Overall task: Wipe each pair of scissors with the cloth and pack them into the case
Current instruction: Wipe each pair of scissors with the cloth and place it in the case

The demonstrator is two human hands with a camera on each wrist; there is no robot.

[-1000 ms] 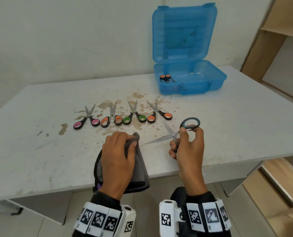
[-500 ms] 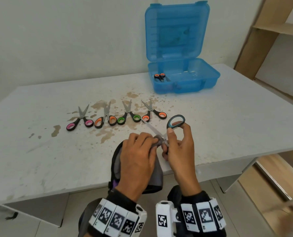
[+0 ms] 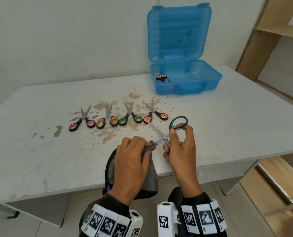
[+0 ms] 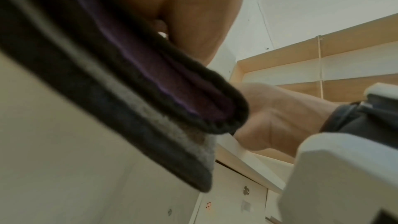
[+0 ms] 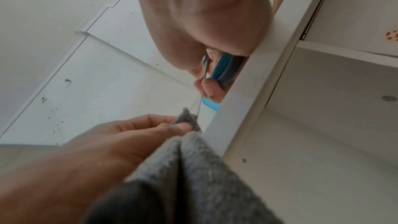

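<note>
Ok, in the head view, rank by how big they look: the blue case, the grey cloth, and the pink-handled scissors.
1. Blue case, lid open, clearly largest.
2. Grey cloth, though nearer the camera and partly hidden under the left hand.
3. Pink-handled scissors.

No readable txt/nos. anywhere; wrist bands (image 3: 108, 224) show only b/w square marker codes.

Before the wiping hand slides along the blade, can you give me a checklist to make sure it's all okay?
1. Cloth pinched round one blade by the left hand: ok.
2. Right hand grip on the blue-handled scissors: ok.
3. Blades spread open: ok.
4. Fingers off the bare second blade: cannot tell.
5. Blue case open: ok.
6. Four scissors wait on the table: ok.
</note>
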